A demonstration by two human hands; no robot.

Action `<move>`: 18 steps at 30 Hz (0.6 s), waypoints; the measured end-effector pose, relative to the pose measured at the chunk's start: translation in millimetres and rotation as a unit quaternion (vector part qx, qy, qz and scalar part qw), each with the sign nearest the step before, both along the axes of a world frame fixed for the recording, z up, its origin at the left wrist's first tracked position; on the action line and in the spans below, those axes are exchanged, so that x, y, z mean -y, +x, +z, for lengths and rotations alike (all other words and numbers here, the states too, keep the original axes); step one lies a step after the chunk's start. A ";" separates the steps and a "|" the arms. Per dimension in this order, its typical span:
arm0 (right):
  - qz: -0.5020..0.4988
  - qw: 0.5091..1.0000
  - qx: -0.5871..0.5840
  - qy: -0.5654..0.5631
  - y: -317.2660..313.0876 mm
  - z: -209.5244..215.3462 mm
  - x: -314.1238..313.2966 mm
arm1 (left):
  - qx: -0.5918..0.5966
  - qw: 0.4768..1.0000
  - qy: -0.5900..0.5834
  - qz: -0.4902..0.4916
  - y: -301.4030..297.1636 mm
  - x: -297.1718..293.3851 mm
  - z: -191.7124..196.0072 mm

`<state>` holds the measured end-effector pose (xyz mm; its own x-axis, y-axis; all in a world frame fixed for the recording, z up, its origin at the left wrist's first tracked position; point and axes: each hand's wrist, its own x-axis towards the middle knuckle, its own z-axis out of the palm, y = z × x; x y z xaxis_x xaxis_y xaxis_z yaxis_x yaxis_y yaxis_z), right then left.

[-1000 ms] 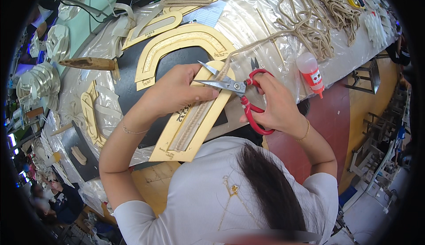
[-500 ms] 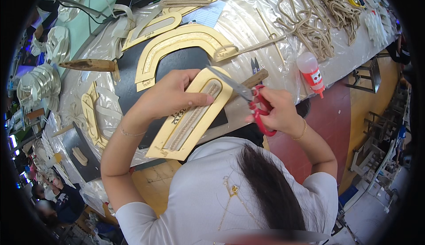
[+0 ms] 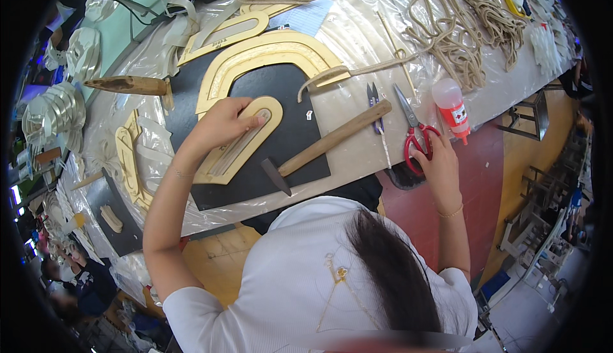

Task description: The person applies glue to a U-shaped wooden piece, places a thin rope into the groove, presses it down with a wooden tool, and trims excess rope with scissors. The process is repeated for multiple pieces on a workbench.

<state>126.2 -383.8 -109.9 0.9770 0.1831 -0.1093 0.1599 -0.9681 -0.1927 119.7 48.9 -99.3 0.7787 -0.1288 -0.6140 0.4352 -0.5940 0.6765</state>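
My left hand [image 3: 225, 123] grips a pale yellow template board [image 3: 272, 110] with one rounded end, thumb on top of it. A braided beige strip [image 3: 231, 156] lies in the board's slot. The board is over a black mat [image 3: 313, 177]. At the table's near right edge, my right hand [image 3: 439, 169] has its fingers closed on the red handles of a pair of scissors [image 3: 408, 115], whose blades are parted and point away. Between the hands lies a hammer [image 3: 338, 137] with a wooden handle. Small blue-handled snips [image 3: 375, 113] lie beyond the handle's end.
An arched yellow template [image 3: 255, 52] lies farther back, with a beige cord across its right end. Tangled cord [image 3: 453, 46] is piled at the far right. A red-labelled squeeze bottle [image 3: 453, 112] stands near the edge. A pointed wooden tool [image 3: 128, 85] lies left.
My right hand has brought the scissors away from the template, rightward and down to the table edge. My left hand has moved the template left over the mat, uncovering the hammer.
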 end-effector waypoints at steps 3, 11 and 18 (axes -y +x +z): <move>-0.009 0.995 -0.097 -0.025 21.7 30.0 -22.6 | 0.068 0.995 0.063 -0.028 -2.5 3.5 -7.7; 0.326 0.895 0.178 0.245 108.3 -2.0 -165.8 | 0.350 0.902 0.250 -0.034 -24.4 27.2 -17.2; 0.139 0.838 0.221 0.479 178.9 142.3 -144.6 | 0.341 0.896 0.285 0.023 -78.2 37.4 -27.1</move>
<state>305.1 -239.2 32.3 0.7890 0.2070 0.5785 0.6135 -0.3162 -0.7236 41.4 11.5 -126.4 0.9940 0.0969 0.0503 0.0701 -0.9194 0.3870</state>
